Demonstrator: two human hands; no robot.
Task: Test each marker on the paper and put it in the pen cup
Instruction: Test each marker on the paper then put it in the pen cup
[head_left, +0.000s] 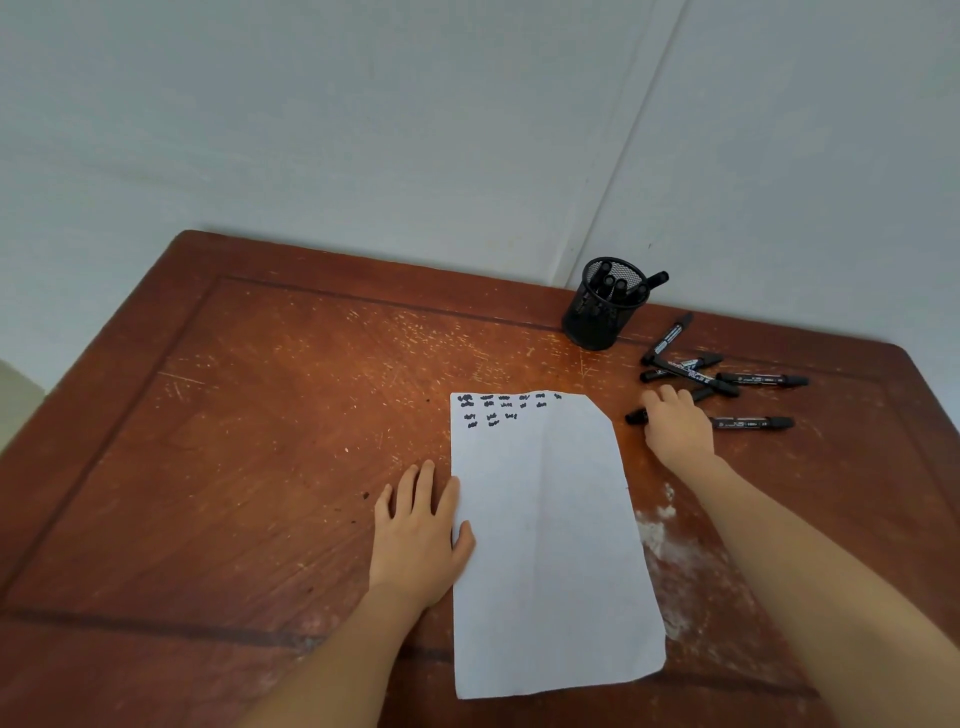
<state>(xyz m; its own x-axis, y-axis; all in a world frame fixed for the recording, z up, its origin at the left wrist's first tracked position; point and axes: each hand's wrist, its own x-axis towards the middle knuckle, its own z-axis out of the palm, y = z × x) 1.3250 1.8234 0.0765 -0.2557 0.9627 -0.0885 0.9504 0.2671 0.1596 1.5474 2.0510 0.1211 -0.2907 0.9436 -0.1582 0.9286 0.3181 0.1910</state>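
A white sheet of paper (550, 540) lies on the wooden table (260, 441), with rows of black test marks along its top edge. My left hand (415, 535) lies flat beside the paper's left edge, thumb on the sheet. My right hand (675, 423) is to the right of the paper, fingers curled over a black marker (635, 415) whose tip sticks out to the left. Several more black markers (696, 371) lie loose just beyond that hand. A black mesh pen cup (597, 317) stands at the back and holds several markers.
The table stands in a corner, with a pale wall (363, 130) close behind the cup. One marker (753, 423) lies right of my right hand. A worn whitish patch (670, 545) marks the wood right of the paper.
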